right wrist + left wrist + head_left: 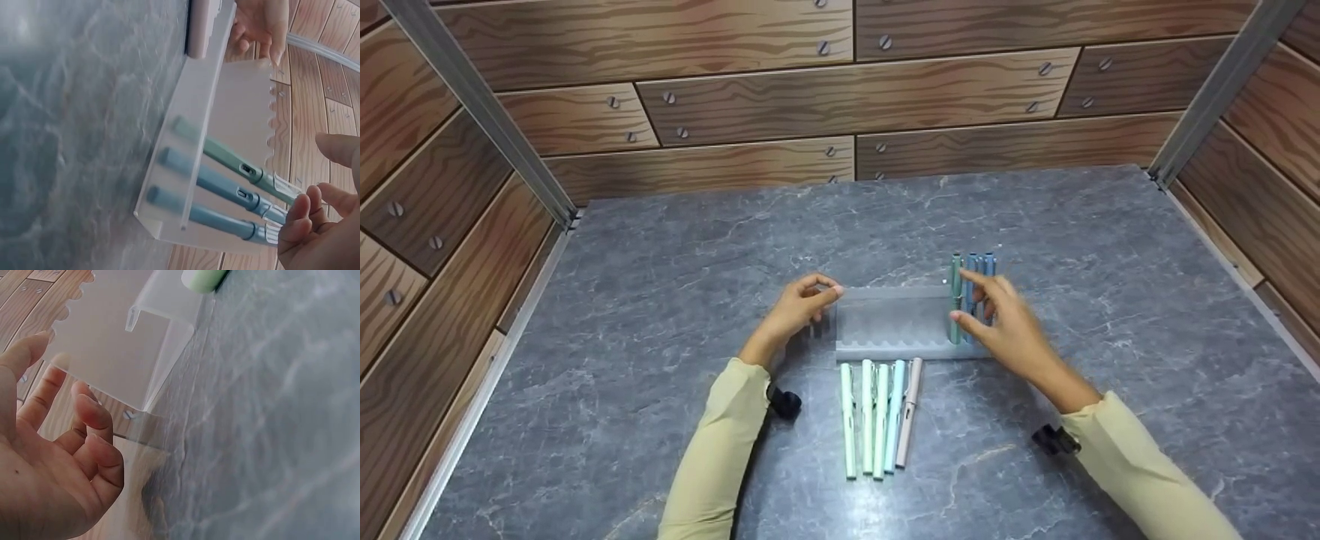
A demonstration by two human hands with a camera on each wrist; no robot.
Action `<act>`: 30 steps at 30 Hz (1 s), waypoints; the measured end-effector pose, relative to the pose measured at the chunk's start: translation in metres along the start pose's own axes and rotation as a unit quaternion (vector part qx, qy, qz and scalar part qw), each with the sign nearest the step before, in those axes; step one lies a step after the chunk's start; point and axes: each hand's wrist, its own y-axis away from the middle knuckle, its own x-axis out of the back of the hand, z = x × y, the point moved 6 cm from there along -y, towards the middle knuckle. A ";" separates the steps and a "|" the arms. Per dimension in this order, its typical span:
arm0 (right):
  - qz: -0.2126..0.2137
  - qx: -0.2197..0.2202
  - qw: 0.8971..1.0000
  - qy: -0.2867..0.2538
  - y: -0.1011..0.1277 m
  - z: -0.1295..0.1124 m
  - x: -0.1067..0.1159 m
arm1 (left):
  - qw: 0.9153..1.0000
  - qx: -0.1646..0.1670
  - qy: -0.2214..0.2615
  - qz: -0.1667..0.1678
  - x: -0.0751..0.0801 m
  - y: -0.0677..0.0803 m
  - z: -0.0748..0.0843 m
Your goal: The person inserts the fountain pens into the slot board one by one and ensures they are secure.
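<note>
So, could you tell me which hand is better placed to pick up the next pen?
Probably the right hand: it hovers open by the rack's three standing pens, above the five lying pens. The left hand touches the rack's far end.

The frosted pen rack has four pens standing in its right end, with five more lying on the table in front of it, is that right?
Not quite. The frosted pen rack holds three pens, one green and two blue, not four; the right wrist view shows them plainly. The five pens lying on the table in front of the rack are as you said.
</note>
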 end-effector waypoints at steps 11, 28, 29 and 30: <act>-0.054 -0.018 0.996 -0.065 0.016 -0.003 -0.018 | 1.000 -0.004 0.001 -0.001 0.000 -0.001 -0.001; -0.141 -0.041 0.984 -0.097 0.032 -0.008 -0.045 | 1.000 0.002 0.002 -0.005 0.000 0.000 -0.001; -0.146 -0.045 0.983 -0.099 0.033 -0.008 -0.047 | 1.000 0.001 0.002 -0.005 0.000 0.000 -0.001; -0.150 -0.048 0.982 -0.101 0.034 -0.007 -0.048 | 1.000 0.000 0.002 -0.005 0.000 0.000 -0.001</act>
